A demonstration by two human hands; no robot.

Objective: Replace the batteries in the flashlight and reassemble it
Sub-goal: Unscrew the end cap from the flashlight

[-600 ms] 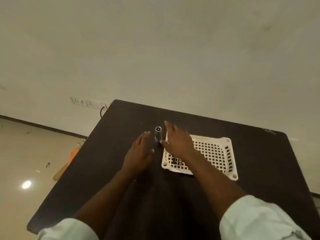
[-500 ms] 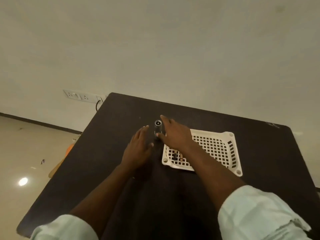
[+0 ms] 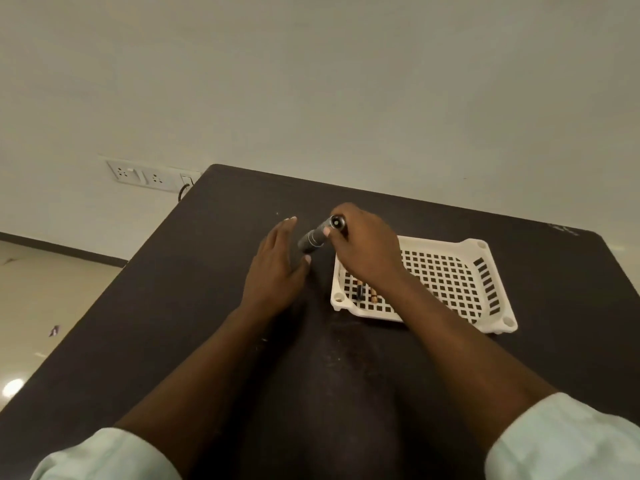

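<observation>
White socket plate (image 3: 143, 175) sits on the wall at far left, beside the dark worktop (image 3: 194, 306). Left hand (image 3: 277, 268) lies near the worktop's middle with fingers straight and together, holding nothing, its thumb just under the flashlight (image 3: 320, 234). That black flashlight is tilted, lens end up, gripped near the top by the curled fingers of the right hand (image 3: 367, 249). Right of them a white perforated tray (image 3: 485, 289) rests on the worktop, with small batteries (image 3: 365, 292) near its left edge.

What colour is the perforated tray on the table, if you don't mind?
The tray is white or cream, seen in the head view.
</observation>
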